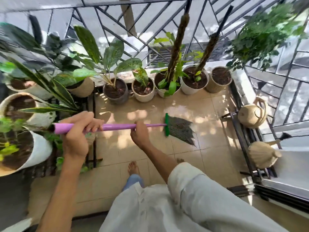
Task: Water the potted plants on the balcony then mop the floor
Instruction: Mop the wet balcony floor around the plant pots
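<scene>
The left hand (76,136) gripped the thick butt end of the purple plastic mop handle (117,127), fingers curled over the top. The right hand (139,133) held the same handle further along, closed round its thinner part, and was the nearer of the two to the mop head. The handle's long axis ran across the view from nine o'clock to three o'clock. At its three o'clock end sat the green plastic crossbar (166,124), with the dark grey string mop head (181,129) fanned out beyond it, pointing towards four o'clock and lying on the beige tiled floor (209,164). The row of white and woven plant pots (145,91) stood at twelve o'clock, well apart from the strings.
</scene>
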The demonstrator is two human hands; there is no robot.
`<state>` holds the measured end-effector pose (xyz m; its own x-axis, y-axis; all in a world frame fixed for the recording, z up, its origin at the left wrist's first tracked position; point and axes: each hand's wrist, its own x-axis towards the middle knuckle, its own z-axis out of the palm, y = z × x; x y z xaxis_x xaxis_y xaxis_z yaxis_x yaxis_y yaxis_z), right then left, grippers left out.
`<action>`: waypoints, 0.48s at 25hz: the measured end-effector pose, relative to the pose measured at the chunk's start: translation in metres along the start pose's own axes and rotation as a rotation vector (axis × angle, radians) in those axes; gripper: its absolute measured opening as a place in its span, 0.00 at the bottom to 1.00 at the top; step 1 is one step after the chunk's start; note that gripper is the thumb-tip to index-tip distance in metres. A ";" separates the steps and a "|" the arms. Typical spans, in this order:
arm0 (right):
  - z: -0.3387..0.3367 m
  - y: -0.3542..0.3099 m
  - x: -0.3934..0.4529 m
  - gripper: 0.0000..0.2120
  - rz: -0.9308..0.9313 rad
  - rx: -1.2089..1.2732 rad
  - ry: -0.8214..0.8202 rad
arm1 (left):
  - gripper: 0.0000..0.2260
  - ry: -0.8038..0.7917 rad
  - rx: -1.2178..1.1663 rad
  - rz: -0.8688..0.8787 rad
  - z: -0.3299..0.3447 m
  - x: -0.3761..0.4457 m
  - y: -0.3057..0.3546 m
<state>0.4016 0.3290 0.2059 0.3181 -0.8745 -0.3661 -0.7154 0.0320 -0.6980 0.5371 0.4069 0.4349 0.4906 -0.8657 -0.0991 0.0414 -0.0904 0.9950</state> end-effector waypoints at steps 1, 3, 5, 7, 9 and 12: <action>0.015 -0.031 0.004 0.08 -0.029 0.005 -0.048 | 0.19 0.026 0.065 0.030 -0.023 -0.003 0.013; 0.036 -0.079 0.015 0.11 -0.109 -0.064 -0.170 | 0.19 0.069 0.127 0.064 -0.057 -0.005 0.030; 0.049 -0.113 0.022 0.12 -0.213 -0.199 -0.293 | 0.18 0.117 0.175 0.084 -0.085 -0.008 0.037; 0.056 -0.120 0.020 0.12 -0.286 -0.289 -0.342 | 0.17 0.139 0.166 0.077 -0.097 -0.009 0.034; 0.051 -0.100 0.014 0.11 -0.287 -0.271 -0.338 | 0.18 0.133 0.141 0.039 -0.095 -0.012 0.023; 0.020 -0.039 -0.002 0.09 -0.260 -0.261 -0.258 | 0.20 0.063 0.116 -0.013 -0.060 -0.018 0.001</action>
<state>0.4415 0.3390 0.2213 0.6293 -0.6870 -0.3633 -0.7135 -0.3256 -0.6204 0.5801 0.4522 0.4384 0.5447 -0.8317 -0.1076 -0.0510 -0.1610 0.9856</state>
